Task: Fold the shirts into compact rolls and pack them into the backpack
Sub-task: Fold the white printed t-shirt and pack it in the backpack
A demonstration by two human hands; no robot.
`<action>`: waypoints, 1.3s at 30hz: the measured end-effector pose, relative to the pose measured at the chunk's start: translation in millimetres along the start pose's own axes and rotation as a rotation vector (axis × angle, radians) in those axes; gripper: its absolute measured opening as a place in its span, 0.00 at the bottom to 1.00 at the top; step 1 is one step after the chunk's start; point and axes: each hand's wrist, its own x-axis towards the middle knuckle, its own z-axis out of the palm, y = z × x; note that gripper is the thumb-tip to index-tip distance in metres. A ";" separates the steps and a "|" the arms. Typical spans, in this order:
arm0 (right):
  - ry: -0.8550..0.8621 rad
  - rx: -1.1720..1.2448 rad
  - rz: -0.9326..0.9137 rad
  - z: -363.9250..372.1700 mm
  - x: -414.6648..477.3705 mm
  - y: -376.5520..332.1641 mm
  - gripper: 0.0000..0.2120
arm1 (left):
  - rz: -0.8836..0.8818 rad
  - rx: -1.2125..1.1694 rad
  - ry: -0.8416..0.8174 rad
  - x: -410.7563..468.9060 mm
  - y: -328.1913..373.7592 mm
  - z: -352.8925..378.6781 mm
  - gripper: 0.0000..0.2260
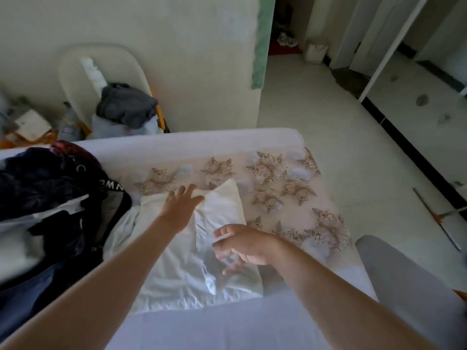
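A white shirt [177, 269] lies spread on the bed, folded lengthwise with its right side turned in over the middle. My left hand [180, 202] lies flat with straight fingers on the far end of the shirt. My right hand [240, 245] hovers over the folded right edge, fingers loosely bent, touching the cloth. A black backpack [63, 198] with lettered straps lies open at the left of the bed, with dark clothes inside and a pale garment across it.
The bed [290, 188] has a pink flowered cover and a white edge. A chair [83, 72] heaped with grey clothes stands behind the bed by the wall. Tiled floor lies to the right, with a long-handled tool [444, 218] on it.
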 end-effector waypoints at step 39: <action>0.677 -1.380 -0.436 15.5 104.6 71.8 0.30 | -0.224 -0.392 0.024 -109.7 46.3 117.7 0.38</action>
